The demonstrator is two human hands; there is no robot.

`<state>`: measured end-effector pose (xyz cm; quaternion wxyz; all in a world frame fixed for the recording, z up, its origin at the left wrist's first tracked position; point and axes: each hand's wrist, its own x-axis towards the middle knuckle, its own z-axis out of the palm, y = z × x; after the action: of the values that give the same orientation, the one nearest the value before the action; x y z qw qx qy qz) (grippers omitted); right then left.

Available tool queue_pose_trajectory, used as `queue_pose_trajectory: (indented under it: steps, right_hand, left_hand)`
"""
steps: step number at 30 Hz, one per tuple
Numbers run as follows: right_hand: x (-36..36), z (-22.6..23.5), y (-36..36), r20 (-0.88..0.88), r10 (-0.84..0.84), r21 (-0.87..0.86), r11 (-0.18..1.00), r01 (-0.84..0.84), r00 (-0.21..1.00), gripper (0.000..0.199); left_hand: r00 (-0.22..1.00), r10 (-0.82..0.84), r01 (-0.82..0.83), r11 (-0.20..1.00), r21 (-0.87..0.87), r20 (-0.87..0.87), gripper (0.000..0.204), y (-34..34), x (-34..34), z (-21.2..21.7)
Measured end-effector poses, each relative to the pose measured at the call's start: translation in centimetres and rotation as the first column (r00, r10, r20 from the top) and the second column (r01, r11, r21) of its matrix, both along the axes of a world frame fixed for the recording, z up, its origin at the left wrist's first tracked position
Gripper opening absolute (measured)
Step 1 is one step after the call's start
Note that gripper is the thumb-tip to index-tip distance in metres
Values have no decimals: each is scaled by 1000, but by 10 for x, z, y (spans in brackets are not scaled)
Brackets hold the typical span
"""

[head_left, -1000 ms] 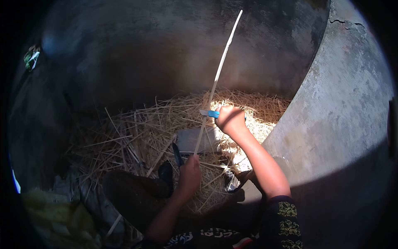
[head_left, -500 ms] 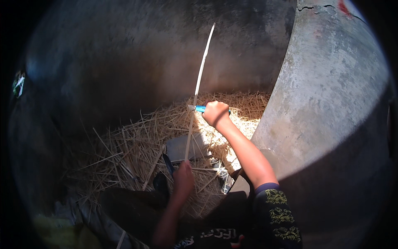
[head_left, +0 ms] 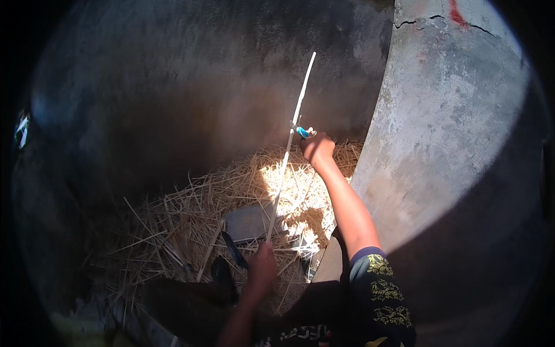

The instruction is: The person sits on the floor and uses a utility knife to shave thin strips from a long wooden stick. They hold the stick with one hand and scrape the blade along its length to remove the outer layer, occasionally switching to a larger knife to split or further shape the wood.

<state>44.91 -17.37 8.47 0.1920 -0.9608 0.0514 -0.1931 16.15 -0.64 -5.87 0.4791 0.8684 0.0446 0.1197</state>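
A long, thin pale strip (head_left: pixel 284 165), seemingly bamboo or wood, slants up and away from me. Its near end is in my left hand (head_left: pixel 263 267), the fingers closed around it in shadow. My right hand (head_left: pixel 319 149) is wrapped around a blue-handled cutter knife (head_left: pixel 303 132). The knife's blade meets the strip from the right, well up along its length. A small thin curl sticks up beside the blade. Beyond the knife, the strip's far end rises in sunlight before the dark wall.
Loose pale shavings (head_left: pixel 173 220) cover the ground around my legs. Among them lie a flat grey block (head_left: pixel 248 223) and a dark, long, blade-like tool (head_left: pixel 233 248). A dark concrete wall (head_left: pixel 191 87) curves behind, and a lighter concrete surface (head_left: pixel 439 115) rises on the right.
The knife and my right hand have moved up and away along the strip. The strip's far end now leans more to the right. My left hand keeps its hold, slightly lower in view.
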Motion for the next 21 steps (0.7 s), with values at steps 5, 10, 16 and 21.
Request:
queue_pose_trajectory:
  steps: [5,10,16,21]
  right_hand:
    - [4,15,-37,238,147,-113,986,-123,960,22]
    - [-24,-42,-28,189,301,-307,922,-235,935,23]
    - [-68,-55,3,119,592,-418,758,-501,797,17]
    - [-97,-73,42,222,742,-489,646,-586,633,29]
  left_hand:
    - [1000,19,-20,998,-61,-18,27,-2,-8,-1]
    - [999,-48,49,989,-140,5,35,2,-1,-11]
    - [993,0,33,960,-279,118,44,16,12,-25]
    - [998,-35,54,839,-542,46,44,32,12,-30]
